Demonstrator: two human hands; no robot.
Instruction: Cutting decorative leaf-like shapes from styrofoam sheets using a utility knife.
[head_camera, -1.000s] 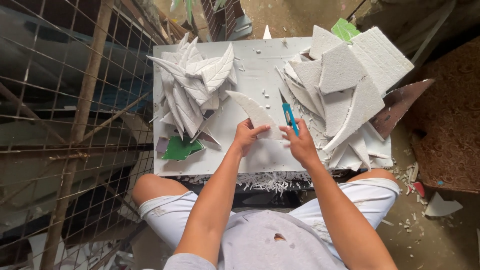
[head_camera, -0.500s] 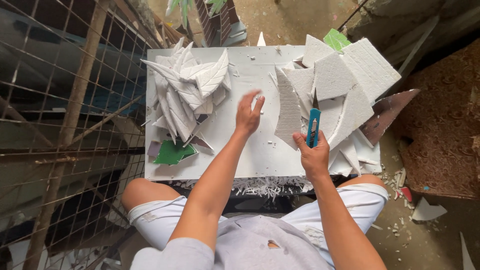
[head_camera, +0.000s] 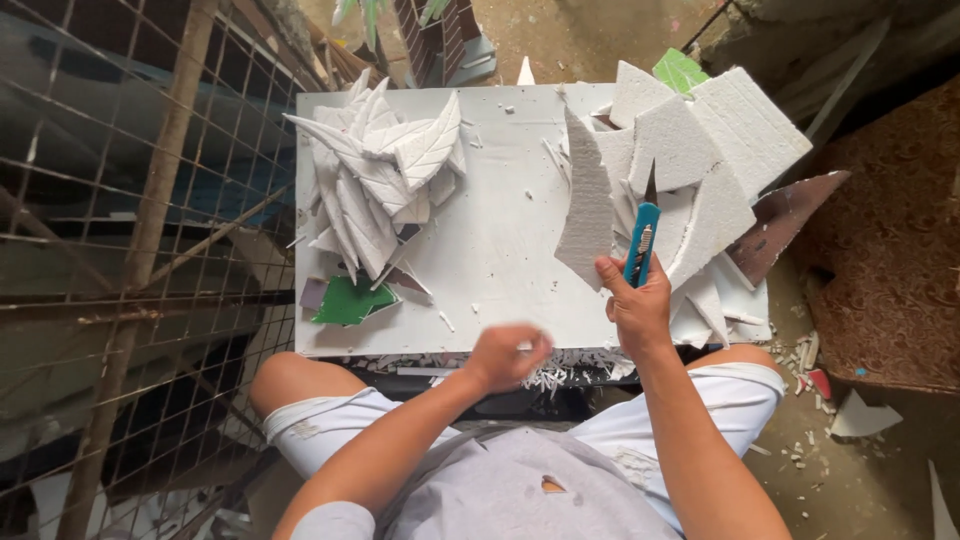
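Over the white board (head_camera: 500, 250), our right hand (head_camera: 637, 305) grips one blue utility knife (head_camera: 641, 237), long axis near upright, blade pointing away, plus one jagged white foam shard (head_camera: 588, 205) pinched beside it at the fingers. Left hand (head_camera: 507, 355) hangs at the board's near edge, blurred, loosely curled, holding nothing.

White foam pieces (head_camera: 690, 150) on a white board (head_camera: 500, 240). Utility knife (head_camera: 640, 240) with blue handle; green scrap (head_camera: 350, 300) at the board's corner. Brown patterned mat (head_camera: 890, 270) beside it.
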